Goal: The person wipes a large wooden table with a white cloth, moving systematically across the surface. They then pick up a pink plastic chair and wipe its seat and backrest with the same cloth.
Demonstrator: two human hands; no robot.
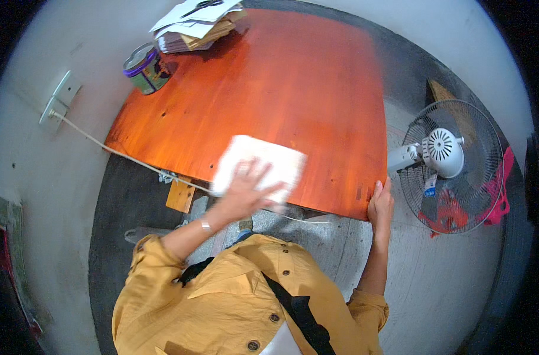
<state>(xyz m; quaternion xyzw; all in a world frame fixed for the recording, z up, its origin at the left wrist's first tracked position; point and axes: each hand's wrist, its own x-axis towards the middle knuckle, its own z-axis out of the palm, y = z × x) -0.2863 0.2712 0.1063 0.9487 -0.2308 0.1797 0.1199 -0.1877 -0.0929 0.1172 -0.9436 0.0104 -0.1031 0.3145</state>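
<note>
My left hand [247, 186] lies spread and slightly blurred on top of a white cloth or sheet of paper [287, 162], which rests on the red-brown wooden table [269, 97] and reaches its near edge. The fingers are apart and press flat; they do not close around the white piece. At the table's near right corner, my right hand [380, 204] grips the edge, thumb on the side near the top, other fingers partly hidden.
A metal can with a purple rim [147, 73] and a paper stack [198, 29] topped by scissors [203, 6] occupy the far left. A white cord [132, 158] runs from the wall socket [60, 97] along the near edge. An electric fan [442, 153] stands right of the table.
</note>
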